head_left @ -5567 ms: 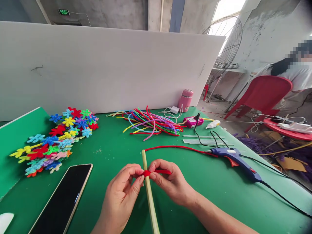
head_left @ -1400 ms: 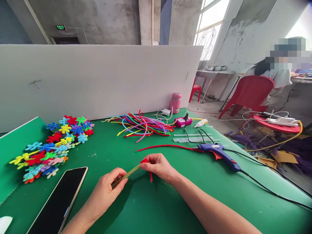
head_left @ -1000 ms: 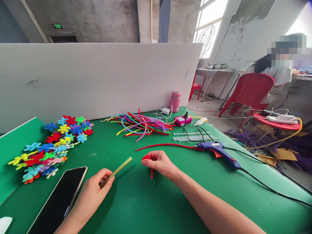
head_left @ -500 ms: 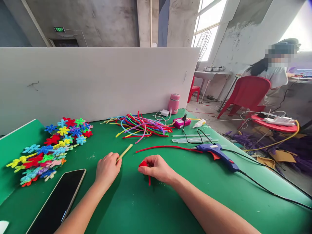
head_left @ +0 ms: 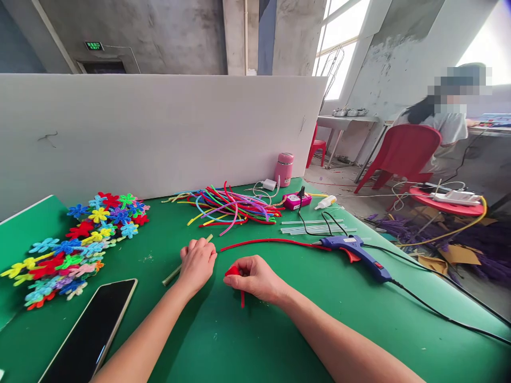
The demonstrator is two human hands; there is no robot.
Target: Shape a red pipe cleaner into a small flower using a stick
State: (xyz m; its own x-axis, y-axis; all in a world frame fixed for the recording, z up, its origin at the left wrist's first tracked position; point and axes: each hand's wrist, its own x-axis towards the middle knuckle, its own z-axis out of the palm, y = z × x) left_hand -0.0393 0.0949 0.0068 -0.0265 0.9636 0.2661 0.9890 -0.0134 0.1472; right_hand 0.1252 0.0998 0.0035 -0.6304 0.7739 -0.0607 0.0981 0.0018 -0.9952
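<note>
My left hand (head_left: 197,266) lies over a thin pale yellow-green stick (head_left: 171,275) on the green table. The stick's two ends show on either side of the hand; the bent fingertips are hidden, so I cannot see whether they grip it. To the right, my right hand (head_left: 253,277) is closed on a bunched red pipe cleaner (head_left: 232,270), its short end hanging below the fingers. Just beyond both hands lies a straight red pipe cleaner (head_left: 267,240), reaching to the nozzle of a blue glue gun (head_left: 351,247).
Pipe-cleaner flowers (head_left: 99,215) are heaped at the left, near a phone (head_left: 93,330). Behind my hands lie a loose pile of coloured pipe cleaners (head_left: 235,205), clear glue sticks (head_left: 307,230) and a pink flask (head_left: 283,170). A person sits on a red chair (head_left: 407,149) at far right.
My left hand has shifted right across the stick, exposing its lower end. My right hand stays almost in place, still holding the red pipe cleaner.
</note>
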